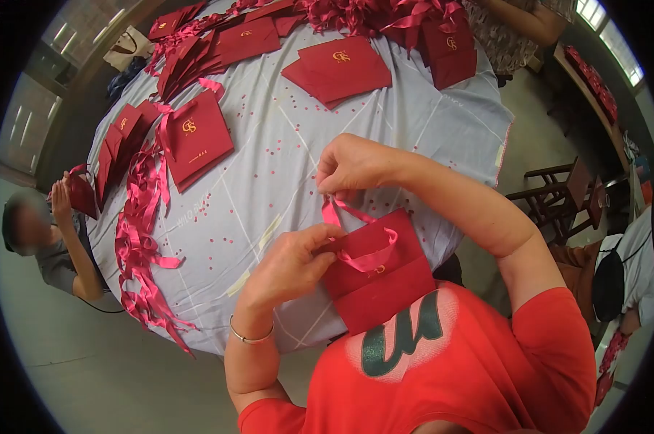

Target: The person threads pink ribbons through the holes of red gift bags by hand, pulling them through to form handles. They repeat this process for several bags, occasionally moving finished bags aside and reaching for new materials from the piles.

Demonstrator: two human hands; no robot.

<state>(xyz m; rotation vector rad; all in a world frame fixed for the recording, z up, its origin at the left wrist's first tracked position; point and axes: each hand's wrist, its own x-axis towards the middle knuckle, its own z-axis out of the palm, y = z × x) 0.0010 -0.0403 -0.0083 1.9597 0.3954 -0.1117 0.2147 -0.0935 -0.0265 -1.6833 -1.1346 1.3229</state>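
Observation:
A red paper gift bag with a gold print rests at the table's near edge, against my red shirt. A loop of pink ribbon hangs over its front as a handle. My right hand, above the bag's far side, pinches the end of another pink ribbon that runs to the bag. My left hand, with a bangle on its wrist, has its thumb and fingers closed at the bag's upper left corner. What exactly lies between those fingertips is partly hidden.
A white cloth covers the round table, strewn with small red dots. Pink ribbons lie along its left side. Flat red bags are stacked at the back. At left, another person handles a red bag. A wooden chair stands right.

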